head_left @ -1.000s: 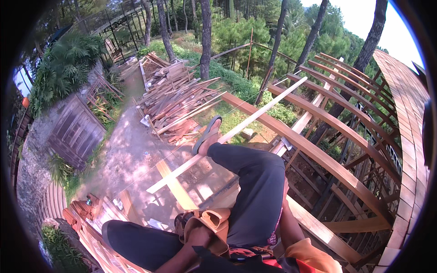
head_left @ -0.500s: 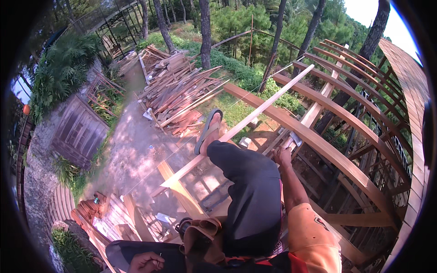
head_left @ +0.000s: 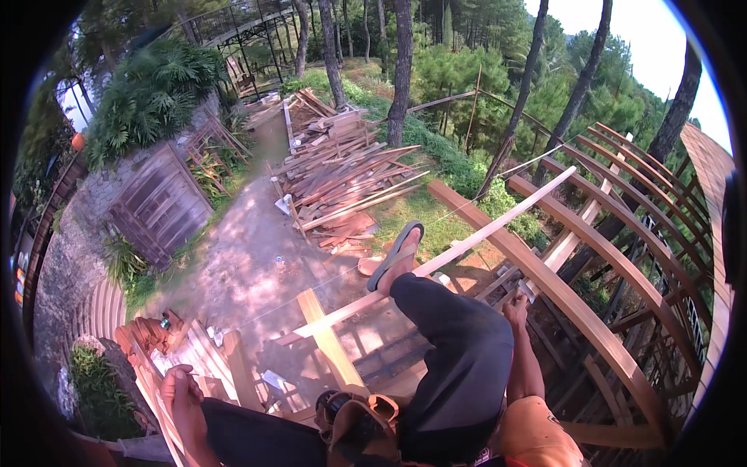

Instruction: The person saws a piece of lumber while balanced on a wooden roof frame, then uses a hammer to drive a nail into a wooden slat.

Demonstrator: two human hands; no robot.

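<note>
Seated high on the roof frame, one sandalled foot point(head_left: 397, 258) at the long pale batten point(head_left: 350, 310), which slants across in front of you.

Step in hand, my reading: a reach to your right, for the small pale metal-looking piece point(head_left: 532, 290) by the nearest curved rafter point(head_left: 506, 245). Tool or bracket, too small to say. The next move calls for a firm hold on that piece and steady balance on your seat, since the reach puts your arm out over open framing.

Right hand point(head_left: 516, 306): arm stretched forward past your knee, fingers curled in, at the near end of the pale piece. Cannot tell if they close round it or only touch it.

Left hand point(head_left: 180, 393): low and far to the left, just beside your other knee, fingers bent, thumb close to the fingertips. Anything pinched there is too small to make out.

Positions: pale piece right at your right hand, well apart from the left. Batten touches neither hand; it runs beyond both. Tan tool pouch point(head_left: 364, 436) sits at your lap, between the hands, neither hand in it.
</note>
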